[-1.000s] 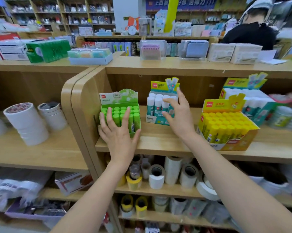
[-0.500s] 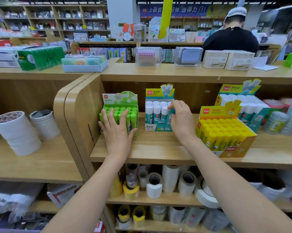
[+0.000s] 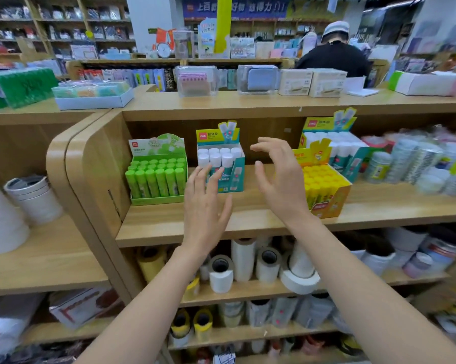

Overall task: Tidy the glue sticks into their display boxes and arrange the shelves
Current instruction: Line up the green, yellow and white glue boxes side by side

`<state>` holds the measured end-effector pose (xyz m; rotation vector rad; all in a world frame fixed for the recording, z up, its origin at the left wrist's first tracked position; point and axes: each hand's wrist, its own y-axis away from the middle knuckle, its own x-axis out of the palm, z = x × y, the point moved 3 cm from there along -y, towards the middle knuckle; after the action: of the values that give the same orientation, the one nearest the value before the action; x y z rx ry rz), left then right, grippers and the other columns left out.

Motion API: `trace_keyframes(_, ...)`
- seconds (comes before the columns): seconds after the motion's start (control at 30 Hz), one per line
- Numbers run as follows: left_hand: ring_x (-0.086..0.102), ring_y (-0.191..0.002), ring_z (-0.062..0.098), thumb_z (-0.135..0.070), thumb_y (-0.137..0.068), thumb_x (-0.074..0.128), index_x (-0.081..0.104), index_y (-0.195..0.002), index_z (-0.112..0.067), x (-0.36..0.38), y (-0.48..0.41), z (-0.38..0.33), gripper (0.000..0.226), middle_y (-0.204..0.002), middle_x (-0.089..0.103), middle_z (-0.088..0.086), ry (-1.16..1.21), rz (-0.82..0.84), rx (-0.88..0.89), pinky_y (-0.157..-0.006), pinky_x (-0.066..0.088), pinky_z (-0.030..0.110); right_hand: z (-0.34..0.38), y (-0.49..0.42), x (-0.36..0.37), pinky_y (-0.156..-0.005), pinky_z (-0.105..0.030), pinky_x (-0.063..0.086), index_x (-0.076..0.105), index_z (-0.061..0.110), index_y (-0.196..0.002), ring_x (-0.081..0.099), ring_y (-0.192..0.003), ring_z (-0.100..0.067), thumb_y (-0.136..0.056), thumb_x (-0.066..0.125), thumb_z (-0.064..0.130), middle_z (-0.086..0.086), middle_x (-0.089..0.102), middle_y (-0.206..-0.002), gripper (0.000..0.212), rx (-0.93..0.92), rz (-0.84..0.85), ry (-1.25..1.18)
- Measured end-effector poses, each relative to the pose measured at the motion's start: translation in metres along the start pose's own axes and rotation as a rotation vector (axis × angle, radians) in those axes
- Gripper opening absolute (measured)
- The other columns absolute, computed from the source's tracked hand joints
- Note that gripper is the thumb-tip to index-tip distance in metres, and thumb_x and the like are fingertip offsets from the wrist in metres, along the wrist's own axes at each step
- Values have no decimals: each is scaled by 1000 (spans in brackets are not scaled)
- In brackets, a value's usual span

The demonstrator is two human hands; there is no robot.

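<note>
Four glue-stick display boxes stand on one wooden shelf (image 3: 247, 222): a large teal box (image 3: 355, 166) at the back right, a yellow box (image 3: 329, 203) just in front of it, a green box (image 3: 157, 200) at the left and a small teal box (image 3: 234, 177) in the middle. Both hands hover empty near the small teal box. The left hand (image 3: 204, 208), fingers straight and spread, overlaps its front, though I cannot tell if it touches. The right hand (image 3: 279, 185), fingers loosely curved and apart, sits between it and the yellow box. Six green glue sticks (image 3: 156, 182) line the green box's front row.
</note>
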<state>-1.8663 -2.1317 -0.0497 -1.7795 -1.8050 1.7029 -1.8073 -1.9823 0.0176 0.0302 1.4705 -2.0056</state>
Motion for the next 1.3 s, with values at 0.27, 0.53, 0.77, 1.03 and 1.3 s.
trace_keyframes(0.27, 19, -146, 19, -39, -93, 63, 24, -154, -28, 41, 22, -72, 74, -160, 23, 6, 358, 294, 11, -114, 17, 28, -77, 50, -73, -113, -48, 30, 54, 18, -133, 34, -140, -28, -92, 52, 39, -13, 43, -147, 46, 344, 67, 193)
trace_keyframes(0.53, 19, -149, 17, -42, -92, 62, 8, -156, -34, 69, 26, -98, 84, -161, 22, 5, 445, 357, -76, -114, 33, 39, -110, 62, -90, -111, -36, 34, 45, 19, -144, 37, -137, -23, -92, 65, 37, -10, 44, -145, 58, 486, 247, 43)
trace_keyframes(0.77, 38, -138, 13, -40, -88, 67, 4, -155, -29, 60, 39, -98, 92, -154, 34, -4, 398, 146, -247, -109, 41, 45, -99, 72, -78, -81, -40, 55, 54, 30, -132, 56, -100, -16, -83, 75, 35, -1, 51, -116, 54, 362, 257, -26)
trace_keyframes(1.03, 36, -137, 19, -50, -74, 79, 3, -155, -19, -4, 61, -43, 114, -153, 35, 4, 171, -25, -396, -110, 36, 38, -31, 72, -9, -81, -35, 56, 54, 30, -136, 58, -91, -17, -85, 74, 30, 3, 47, -111, 55, 254, 379, -221)
trace_keyframes(1.3, 29, -144, 25, -40, -81, 76, 0, -156, -12, -65, 75, 26, 111, -158, 27, 10, -15, -87, -492, -115, 32, 41, 33, 68, 62, -84, -9, 44, 51, 30, -138, 52, -102, -9, -89, 70, 21, -2, 49, -116, 53, 160, 471, -348)
